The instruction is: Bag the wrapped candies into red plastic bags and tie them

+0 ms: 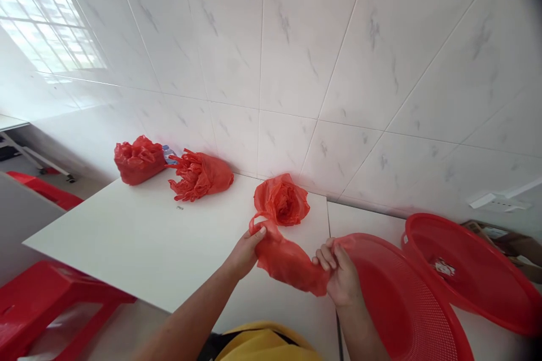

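A red plastic bag (288, 262) is stretched between my two hands above the white table (139, 237). My left hand (245, 251) is closed on the bag's left end, near a loop handle. My right hand (341, 273) pinches its right end, fingers curled. Just behind the held bag sits another crumpled red bag (282, 200) on the table. Two more red bags lie farther left by the wall: one bunched bag (199, 176) and one fuller bag (138, 159).
A red mesh basket (402, 304) lies at my right, with a second red basin (470, 271) behind it. A red stool (51, 299) stands at the lower left. Tiled wall runs behind the table. A small scrap (180, 208) lies on the tabletop.
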### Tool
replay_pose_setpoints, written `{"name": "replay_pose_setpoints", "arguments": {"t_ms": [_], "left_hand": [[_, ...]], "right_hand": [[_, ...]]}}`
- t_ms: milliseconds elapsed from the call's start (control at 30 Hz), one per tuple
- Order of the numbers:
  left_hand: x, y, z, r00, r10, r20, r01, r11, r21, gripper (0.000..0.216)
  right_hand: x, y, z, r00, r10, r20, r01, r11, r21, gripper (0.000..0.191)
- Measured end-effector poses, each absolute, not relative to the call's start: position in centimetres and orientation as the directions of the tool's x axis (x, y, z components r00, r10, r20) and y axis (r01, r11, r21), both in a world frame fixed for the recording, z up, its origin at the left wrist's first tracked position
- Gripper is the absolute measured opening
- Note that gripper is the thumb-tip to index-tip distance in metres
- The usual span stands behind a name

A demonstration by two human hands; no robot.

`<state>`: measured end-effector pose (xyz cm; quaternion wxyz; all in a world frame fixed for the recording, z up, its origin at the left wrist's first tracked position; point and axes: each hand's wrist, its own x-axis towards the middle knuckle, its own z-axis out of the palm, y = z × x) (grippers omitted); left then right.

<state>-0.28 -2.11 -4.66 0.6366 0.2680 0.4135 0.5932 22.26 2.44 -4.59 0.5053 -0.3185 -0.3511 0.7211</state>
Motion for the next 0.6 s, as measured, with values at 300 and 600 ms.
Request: {"name": "replay_pose_setpoints", "arguments": {"t_ms": [300, 600], "left_hand": [[4.3, -2.6, -5.6, -0.075, 0.929, -0.362, -0.664, 0.224, 0.714, 0.046], [4.9, -3.0, -7.0, 0.070, 0.953, -0.293, -0.642, 0.268, 0.718, 0.030]], "right_hand": [[20.1, -0.3, -3.8, -0.469, 0.860, -0.203, -0.167, -0.312, -0.935, 0.061], [18.0, -1.3, -6.3, -0.635, 0.723, -0.274, -0.185, -0.486, -0.854, 0.041]]}}
